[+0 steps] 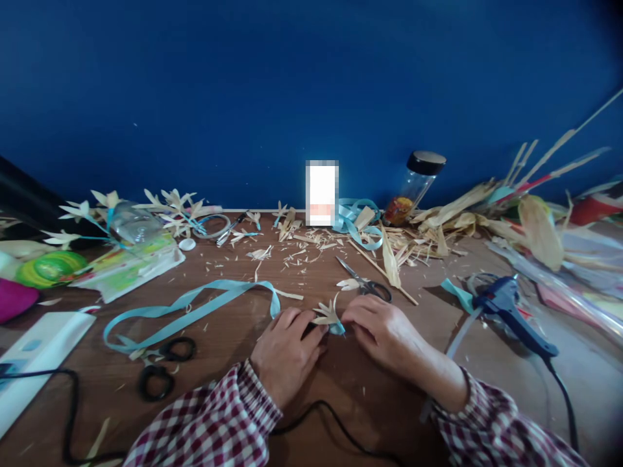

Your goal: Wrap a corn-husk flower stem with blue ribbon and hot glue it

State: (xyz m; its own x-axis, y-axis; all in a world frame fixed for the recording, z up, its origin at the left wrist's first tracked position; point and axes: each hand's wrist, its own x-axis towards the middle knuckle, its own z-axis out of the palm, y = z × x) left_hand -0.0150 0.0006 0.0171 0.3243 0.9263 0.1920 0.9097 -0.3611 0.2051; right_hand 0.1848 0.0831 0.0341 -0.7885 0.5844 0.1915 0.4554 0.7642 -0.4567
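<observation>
A small pale corn-husk flower [327, 314] with light-blue ribbon [337, 329] round its base sits between my hands, just above the brown tabletop. My left hand [291, 347] has its fingers closed at the flower's left side. My right hand [384, 331] is curled close to its right side, fingertips by the blue base; what they pinch is hidden. A longer light-blue ribbon [189, 301] loops across the table and ends by my left knuckles. Small scissors [363, 280] lie just beyond my right hand, beside a loose husk petal [349, 284].
Black-handled scissors [158, 366] lie at left, a blue glue gun [518, 318] at right with its cord. Husk scraps [311, 241] litter the back. A black-lidded jar [413, 185] leans near the blue wall [219, 97]. Finished husk flowers [175, 204] stand back left. A power strip [43, 350] lies left.
</observation>
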